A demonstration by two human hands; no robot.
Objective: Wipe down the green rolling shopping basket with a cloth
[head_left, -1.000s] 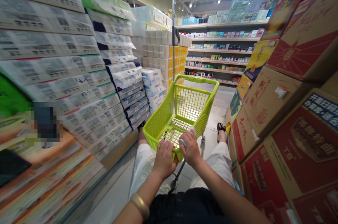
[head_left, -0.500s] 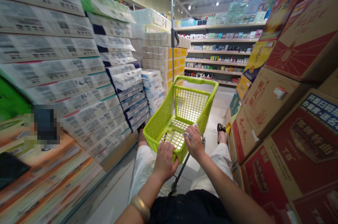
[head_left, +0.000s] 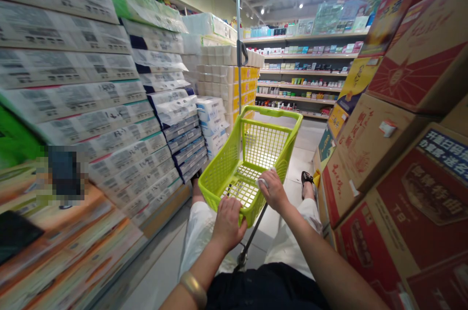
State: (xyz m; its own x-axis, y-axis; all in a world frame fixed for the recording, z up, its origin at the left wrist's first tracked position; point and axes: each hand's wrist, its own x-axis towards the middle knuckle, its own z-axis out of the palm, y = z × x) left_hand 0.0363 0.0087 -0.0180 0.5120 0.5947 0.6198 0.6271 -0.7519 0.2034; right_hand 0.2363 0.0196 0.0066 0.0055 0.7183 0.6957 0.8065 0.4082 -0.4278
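A lime-green plastic shopping basket (head_left: 221, 178) with lattice walls stands between my legs, with nothing seen inside it. My left hand (head_left: 229, 217) is closed over its near rim, fingers on top and thumb on the outer side. My right hand (head_left: 273, 190) is closed on a white crumpled cloth (head_left: 262, 182), which sticks out at the fingers and lies against the basket's right side rim. Whether it is cloth or tissue I cannot tell. A grey metal bar (head_left: 256, 229) runs from under the basket toward me.
Tall stacks of white wrapped packs (head_left: 73, 64) line the left, with orange boxes (head_left: 102, 246) nearer. Cartons (head_left: 373, 144) rise close on the right. Stocked shelves (head_left: 303, 54) stand at the back. A thin metal pole (head_left: 239, 8) is beyond the basket.
My right hand has slid slightly forward and to the right along the basket's rim with the white cloth. My left hand and the basket have stayed in place.
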